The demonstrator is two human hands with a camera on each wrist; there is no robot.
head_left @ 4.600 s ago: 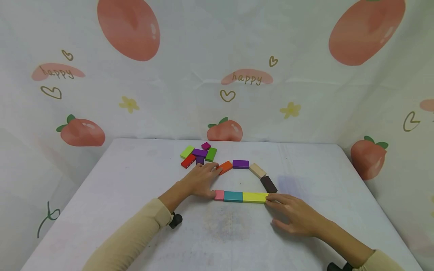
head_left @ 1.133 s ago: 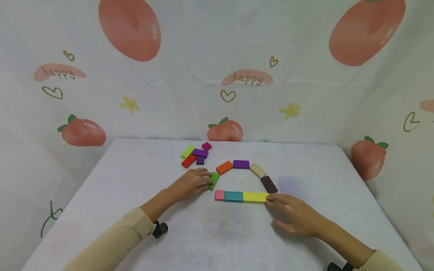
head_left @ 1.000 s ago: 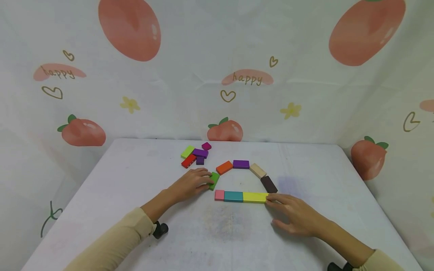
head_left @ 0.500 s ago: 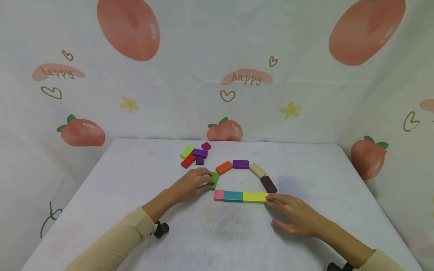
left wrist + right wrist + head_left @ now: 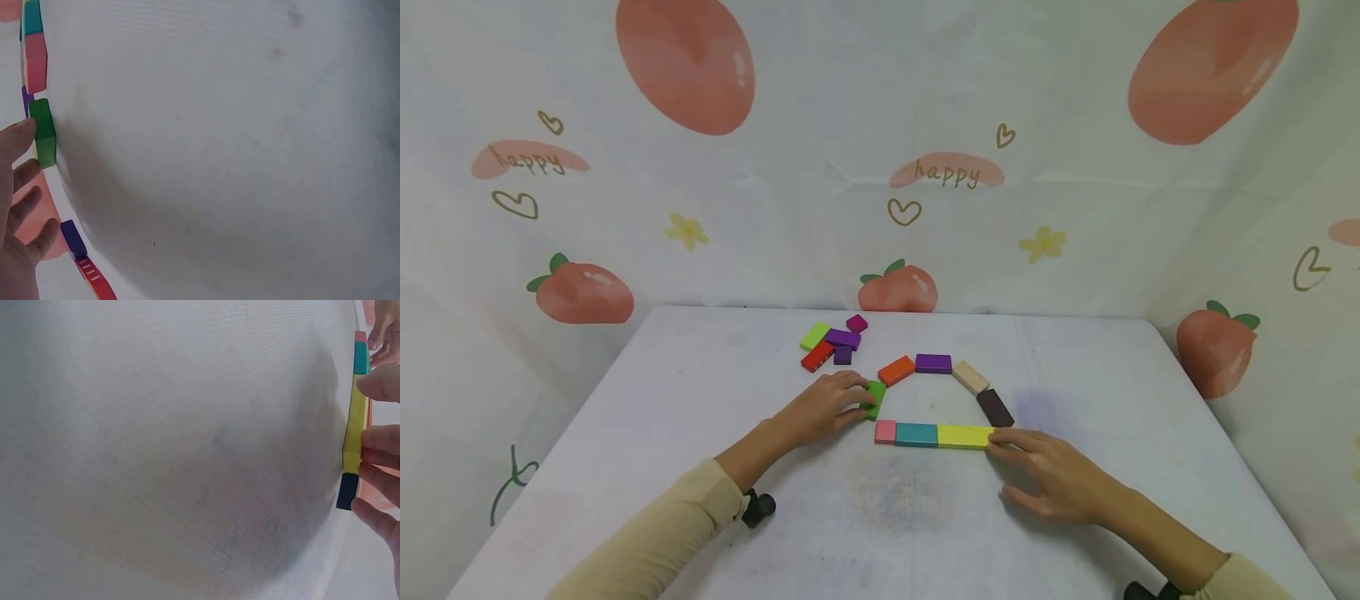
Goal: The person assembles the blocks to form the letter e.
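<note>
My left hand (image 5: pixel 826 408) pinches a green block (image 5: pixel 876 399) between thumb and fingertips, flat on the table below the orange block (image 5: pixel 897 372). In the left wrist view the thumb lies against that green block (image 5: pixel 44 132), with the other fingers spread below. My right hand (image 5: pixel 1052 475) rests its fingertips on the right end of a long yellow block (image 5: pixel 964 437), thumb held apart. A teal block (image 5: pixel 916 435) and a pink block (image 5: pixel 885 432) continue that row leftward. Purple (image 5: pixel 933 364), beige (image 5: pixel 970 377) and dark brown (image 5: pixel 995 407) blocks curve above the row.
Back left lies a loose group: a lime block (image 5: pixel 815 337), a red block with white marks (image 5: pixel 817 357), a purple block (image 5: pixel 844 339), a dark purple block (image 5: pixel 842 356) and a magenta piece (image 5: pixel 857 323). A printed cloth (image 5: pixel 790 208) hangs behind the white table (image 5: pixel 700 375).
The green block has come from the back-left group to below the orange block, moved by my left hand, and has since turned slightly more upright. My right hand stays put.
</note>
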